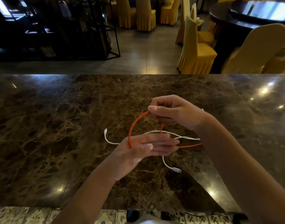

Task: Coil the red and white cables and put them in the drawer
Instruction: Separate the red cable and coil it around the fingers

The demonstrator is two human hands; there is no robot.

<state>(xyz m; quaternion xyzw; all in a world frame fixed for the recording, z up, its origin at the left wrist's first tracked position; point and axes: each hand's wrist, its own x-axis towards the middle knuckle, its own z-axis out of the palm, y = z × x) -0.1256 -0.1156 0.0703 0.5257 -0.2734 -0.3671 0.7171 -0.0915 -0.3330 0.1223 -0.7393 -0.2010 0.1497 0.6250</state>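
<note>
Right hand (170, 110) pinches the red cable (135, 122), which arcs down around the flat, open-fingered left hand (145, 147); white cable (167, 164) lies slack on the bench (57, 126) beneath.

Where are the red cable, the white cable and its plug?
red cable (133, 125), head view, on its arc between the hands
white cable (185, 137), head view, mid-length on the counter
plug (177, 170), head view, its metal end

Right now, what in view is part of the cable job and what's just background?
Job:
red cable, arched between right hand pinching it and open left hand
white cable, loose on the marble table

Background:
yellow-covered chairs
dark round table
black metal shelving

No drawer in view.
</note>
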